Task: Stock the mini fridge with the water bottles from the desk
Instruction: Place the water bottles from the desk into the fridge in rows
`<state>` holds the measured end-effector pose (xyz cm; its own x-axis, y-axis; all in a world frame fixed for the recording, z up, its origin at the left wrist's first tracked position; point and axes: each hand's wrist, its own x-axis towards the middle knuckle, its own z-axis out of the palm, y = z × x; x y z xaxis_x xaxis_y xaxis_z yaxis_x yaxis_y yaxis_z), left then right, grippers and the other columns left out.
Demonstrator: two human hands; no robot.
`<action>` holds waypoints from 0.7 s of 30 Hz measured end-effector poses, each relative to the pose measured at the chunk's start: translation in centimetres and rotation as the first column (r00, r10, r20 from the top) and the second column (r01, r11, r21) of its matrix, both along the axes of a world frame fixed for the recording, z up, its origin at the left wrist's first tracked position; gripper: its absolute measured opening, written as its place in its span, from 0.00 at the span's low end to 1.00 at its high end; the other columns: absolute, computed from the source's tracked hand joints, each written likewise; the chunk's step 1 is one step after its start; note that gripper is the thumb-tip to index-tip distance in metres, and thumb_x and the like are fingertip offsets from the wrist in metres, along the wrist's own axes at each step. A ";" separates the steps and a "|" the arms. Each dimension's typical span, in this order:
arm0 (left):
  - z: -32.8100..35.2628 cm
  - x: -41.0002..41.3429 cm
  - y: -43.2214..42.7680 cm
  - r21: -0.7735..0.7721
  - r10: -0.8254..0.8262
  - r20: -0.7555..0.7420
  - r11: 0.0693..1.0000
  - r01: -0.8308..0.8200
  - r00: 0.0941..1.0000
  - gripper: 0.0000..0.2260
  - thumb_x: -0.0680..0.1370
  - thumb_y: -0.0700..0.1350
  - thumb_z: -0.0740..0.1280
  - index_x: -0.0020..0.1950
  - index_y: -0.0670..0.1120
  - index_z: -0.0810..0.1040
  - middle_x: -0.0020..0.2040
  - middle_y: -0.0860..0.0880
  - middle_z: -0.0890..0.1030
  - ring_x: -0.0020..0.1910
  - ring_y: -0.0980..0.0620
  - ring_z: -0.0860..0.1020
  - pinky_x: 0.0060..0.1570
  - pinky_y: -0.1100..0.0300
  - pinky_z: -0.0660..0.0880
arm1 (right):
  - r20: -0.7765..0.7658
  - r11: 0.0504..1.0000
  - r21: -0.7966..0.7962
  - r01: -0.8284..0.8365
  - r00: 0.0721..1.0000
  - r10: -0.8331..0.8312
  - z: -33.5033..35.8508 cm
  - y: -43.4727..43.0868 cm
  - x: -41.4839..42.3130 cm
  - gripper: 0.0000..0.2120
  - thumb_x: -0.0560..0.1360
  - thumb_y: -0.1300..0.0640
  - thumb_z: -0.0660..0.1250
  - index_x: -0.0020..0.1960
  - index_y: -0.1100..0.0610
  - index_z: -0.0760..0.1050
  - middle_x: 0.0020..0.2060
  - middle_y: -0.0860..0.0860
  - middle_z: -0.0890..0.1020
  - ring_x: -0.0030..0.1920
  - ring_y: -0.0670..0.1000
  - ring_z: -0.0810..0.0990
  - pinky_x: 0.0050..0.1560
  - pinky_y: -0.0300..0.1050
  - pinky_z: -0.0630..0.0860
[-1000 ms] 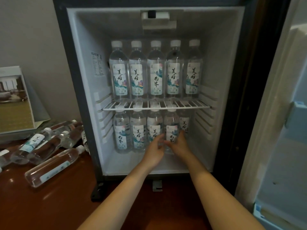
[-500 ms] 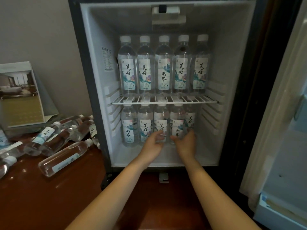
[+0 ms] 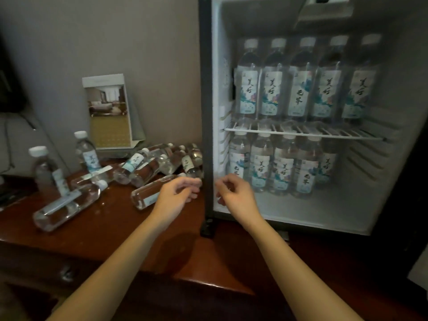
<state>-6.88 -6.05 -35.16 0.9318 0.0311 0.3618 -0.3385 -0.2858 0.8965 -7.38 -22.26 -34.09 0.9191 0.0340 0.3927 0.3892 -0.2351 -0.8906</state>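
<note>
**Take the nearest bottle by its middle**

Both hands are loosely curled and hold nothing. The left hand (image 3: pixel 178 193) is above the desk (image 3: pixel 115 228), just beside the fridge's (image 3: pixel 206 112) left frame and over the cap end of a lying bottle (image 3: pixel 148 195). I cannot tell whether it touches the bottle, since the hand hides that end. The right hand (image 3: pixel 234 193) hovers at the fridge's lower left corner. A heap (image 3: pixel 150 162) of bottles lies toward the desk's back edge, and an upright pair (image 3: pixel 86 151) stands nearer its left edge. Inside, five stand on the shelf (image 3: pixel 301 133), and a lower row (image 3: pixel 282 170) stands at the back.

The step looks like a fetch. The left hand should wrap the bottle at its label, not the slick neck, because it lies free to roll toward the front edge. It should then be stood upright in front of the lower row without knocking it.
</note>
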 end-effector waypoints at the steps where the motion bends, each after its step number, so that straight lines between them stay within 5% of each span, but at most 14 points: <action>1: -0.3 0.3 1.6 0.000 0.056 -0.017 0.998 -0.056 0.998 0.14 0.78 0.34 0.60 0.46 0.51 0.79 0.41 0.51 0.81 0.40 0.53 0.79 0.38 0.68 0.74 | -0.041 0.996 -0.027 -0.082 0.996 0.081 -0.4 1.1 0.1 0.12 0.76 0.60 0.64 0.36 0.49 0.73 0.29 0.49 0.77 0.30 0.48 0.75 0.35 0.45 0.74; 4: -1.6 1.5 5.9 0.114 0.229 -0.048 0.968 -0.222 0.972 0.10 0.76 0.33 0.62 0.50 0.46 0.78 0.45 0.49 0.80 0.48 0.49 0.78 0.49 0.59 0.75 | -0.191 0.955 -0.140 -0.262 0.953 0.234 -1.6 4.3 0.9 0.09 0.77 0.58 0.63 0.38 0.50 0.74 0.31 0.48 0.79 0.30 0.46 0.76 0.31 0.35 0.72; 7: -2.8 3.1 8.7 0.315 0.367 -0.038 0.887 -0.337 0.930 0.13 0.75 0.34 0.64 0.58 0.43 0.77 0.56 0.45 0.80 0.57 0.48 0.77 0.57 0.57 0.70 | -0.305 0.923 -0.225 -0.313 0.922 0.238 -2.9 6.8 2.2 0.04 0.77 0.58 0.63 0.46 0.52 0.75 0.35 0.48 0.79 0.33 0.45 0.76 0.34 0.35 0.72; 12: -4.2 5.8 9.6 0.653 0.356 0.061 0.692 -0.307 0.932 0.20 0.75 0.43 0.65 0.67 0.43 0.71 0.66 0.45 0.74 0.66 0.45 0.70 0.65 0.53 0.66 | -0.515 0.958 -0.087 -0.274 0.835 0.192 -4.3 9.8 4.6 0.12 0.78 0.58 0.61 0.61 0.56 0.71 0.50 0.55 0.79 0.42 0.49 0.76 0.43 0.42 0.73; 16: -4.7 7.8 9.5 0.831 0.426 0.111 0.455 -0.319 0.898 0.29 0.74 0.57 0.66 0.72 0.50 0.62 0.72 0.50 0.66 0.71 0.47 0.62 0.68 0.45 0.59 | -0.546 0.982 -0.023 -0.185 0.825 0.143 -5.3 10.9 6.1 0.11 0.78 0.58 0.60 0.60 0.55 0.71 0.52 0.55 0.79 0.47 0.52 0.79 0.49 0.44 0.76; 21: -4.8 10.2 12.0 0.887 0.500 0.007 0.396 -0.236 0.866 0.39 0.71 0.60 0.69 0.75 0.51 0.54 0.75 0.49 0.60 0.73 0.46 0.59 0.69 0.40 0.56 | -0.548 0.988 0.009 -0.155 0.825 0.134 -6.0 11.0 7.3 0.06 0.78 0.59 0.60 0.54 0.52 0.70 0.48 0.53 0.79 0.50 0.53 0.80 0.52 0.46 0.78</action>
<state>3.34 5.91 -39.96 0.9590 0.1996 0.2012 0.1696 -0.9729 0.1569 -0.12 -11.27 -40.05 0.9665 0.1874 -0.1755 -0.1260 -0.2492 -0.9602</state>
